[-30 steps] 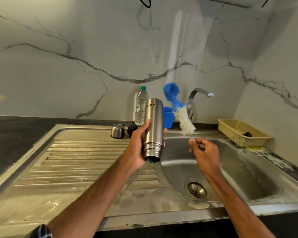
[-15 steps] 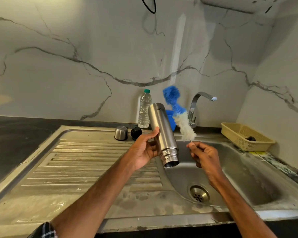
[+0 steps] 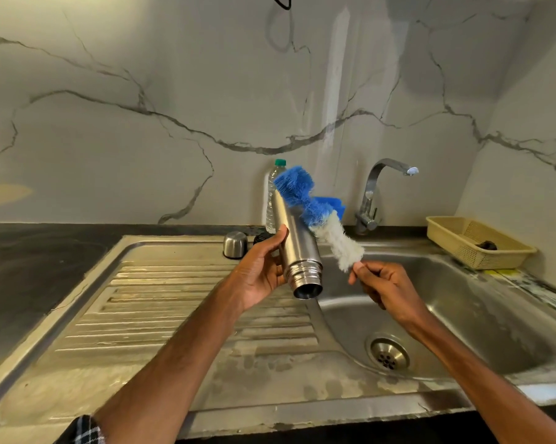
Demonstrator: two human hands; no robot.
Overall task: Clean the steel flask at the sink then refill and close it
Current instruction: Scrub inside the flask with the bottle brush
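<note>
My left hand grips the steel flask around its lower body. The flask is tilted, with its open mouth pointing down toward me over the edge of the sink basin. My right hand pinches the thin handle of a bottle brush just right of the flask. Its white and blue bristles slant up to the left, the blue tip crossing behind the flask's far end. The flask's steel cap and black stopper stand at the back of the drainboard.
A clear plastic water bottle with a green cap stands by the wall, next to a blue container. The tap arches over the basin, and no water shows at its spout. A beige basket sits at the right. The drain is open.
The flask has tilted further, its mouth swinging toward me. The brush has leaned left, so its blue tip now crosses the flask's far end. Both hands have risen slightly.
</note>
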